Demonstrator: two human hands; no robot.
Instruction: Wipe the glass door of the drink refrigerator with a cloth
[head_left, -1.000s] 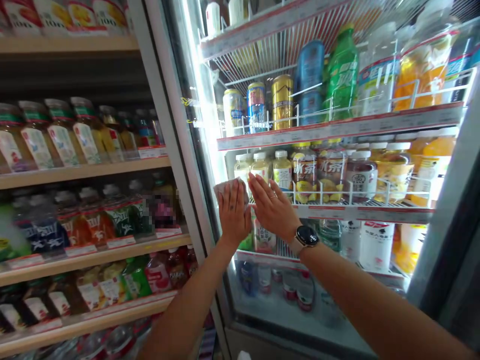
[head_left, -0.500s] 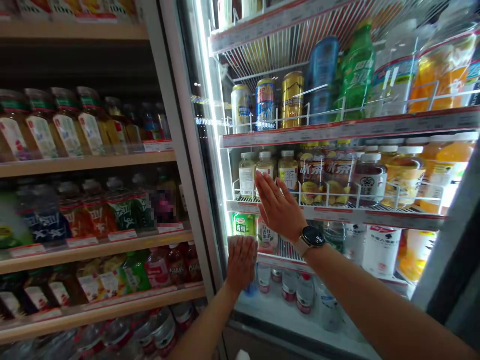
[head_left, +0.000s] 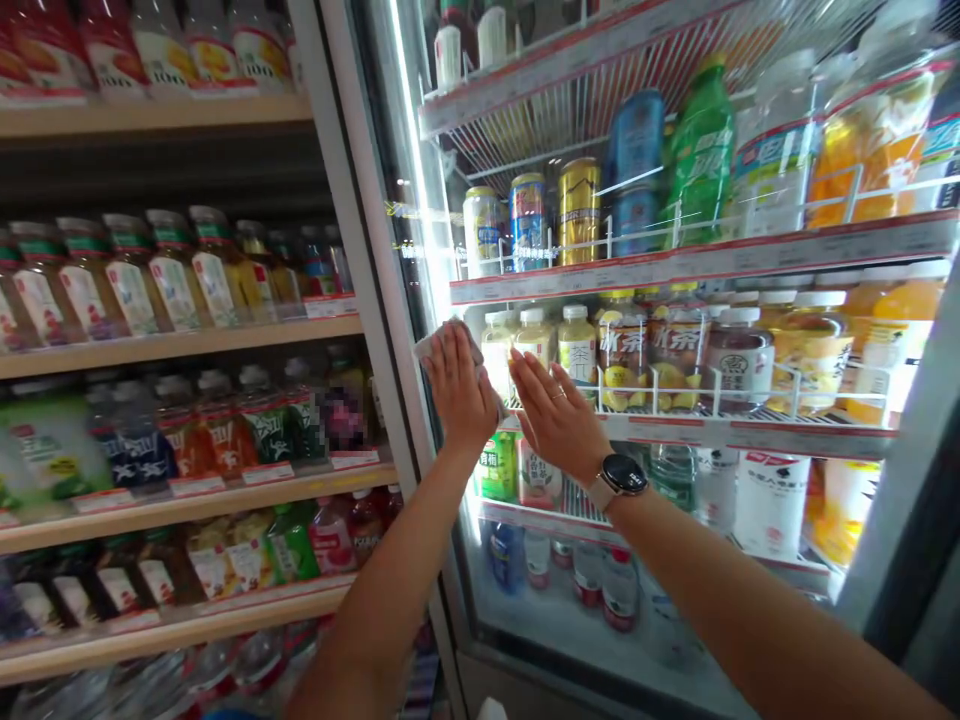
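Note:
My left hand [head_left: 459, 388] presses a pale cloth [head_left: 429, 345] flat against the glass door [head_left: 420, 250] of a lit drinks fridge, near the door's left edge. Most of the cloth is hidden under the palm. My right hand [head_left: 556, 415] lies flat on the same glass just to the right, fingers stretched out and holding nothing. A dark watch [head_left: 624, 476] sits on that wrist. Behind the glass, at hand height, stand small pale bottles [head_left: 534, 340].
Fridge shelves [head_left: 697, 262] hold cans [head_left: 529, 220], a green bottle [head_left: 694, 150] and orange drinks [head_left: 877, 330]. To the left, open wooden shelves [head_left: 180, 345] carry rows of bottled drinks. The grey fridge frame [head_left: 352, 260] stands between the two.
My left hand slid the cloth down the glass, then back up to beside my right hand. The right hand stayed flat on the glass.

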